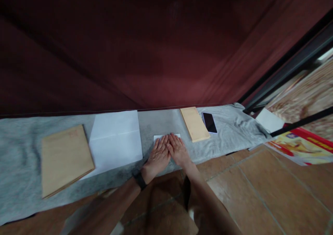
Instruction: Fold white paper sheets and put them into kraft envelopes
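bare forearms, black watch (140, 180) on left wrist, no sleeves

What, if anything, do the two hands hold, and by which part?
Neither grips anything. The left hand and right hand lie flat, palms down, pressing on a small white folded paper on the grey cloth, covering most of it.

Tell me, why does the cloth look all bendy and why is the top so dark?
Head view: the wide lens bows the grey cloth and the floor tiles; the maroon curtain is dim, while light falls on the hands and white paper; edges smear.
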The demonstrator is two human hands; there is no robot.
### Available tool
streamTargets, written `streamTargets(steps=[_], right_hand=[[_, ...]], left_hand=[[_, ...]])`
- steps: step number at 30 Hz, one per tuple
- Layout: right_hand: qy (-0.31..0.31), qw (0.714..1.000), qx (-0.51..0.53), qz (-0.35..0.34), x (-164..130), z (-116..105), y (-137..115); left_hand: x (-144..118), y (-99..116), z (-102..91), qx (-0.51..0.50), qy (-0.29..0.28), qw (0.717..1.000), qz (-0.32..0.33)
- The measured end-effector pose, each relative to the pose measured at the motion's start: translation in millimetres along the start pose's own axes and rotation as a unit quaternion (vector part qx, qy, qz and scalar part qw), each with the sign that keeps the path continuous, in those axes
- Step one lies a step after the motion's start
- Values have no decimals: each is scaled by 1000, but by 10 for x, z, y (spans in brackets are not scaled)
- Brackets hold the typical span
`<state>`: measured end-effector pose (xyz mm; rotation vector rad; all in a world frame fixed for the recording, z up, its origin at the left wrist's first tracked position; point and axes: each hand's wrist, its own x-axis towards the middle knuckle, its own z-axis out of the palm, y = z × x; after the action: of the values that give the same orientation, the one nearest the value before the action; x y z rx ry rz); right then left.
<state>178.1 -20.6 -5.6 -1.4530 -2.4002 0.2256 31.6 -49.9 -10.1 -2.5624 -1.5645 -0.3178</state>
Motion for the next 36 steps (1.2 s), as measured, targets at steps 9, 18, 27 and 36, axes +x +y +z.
streamTargets(steps=[9, 18, 27, 36], right_hand=[[36, 998, -59, 2, -134, 67, 91], [69, 994, -82, 7, -214, 51, 247], [87, 991, -97, 4, -320, -5, 358], [107, 992, -52, 50, -307, -134, 354]], left_hand=[[-49, -24, -116, -14, -18, 997, -75], [-31, 56, -227, -34, -55, 984, -169], [-21, 57, -265, -23, -73, 981, -178], [-14, 67, -273, -15, -81, 980, -181]])
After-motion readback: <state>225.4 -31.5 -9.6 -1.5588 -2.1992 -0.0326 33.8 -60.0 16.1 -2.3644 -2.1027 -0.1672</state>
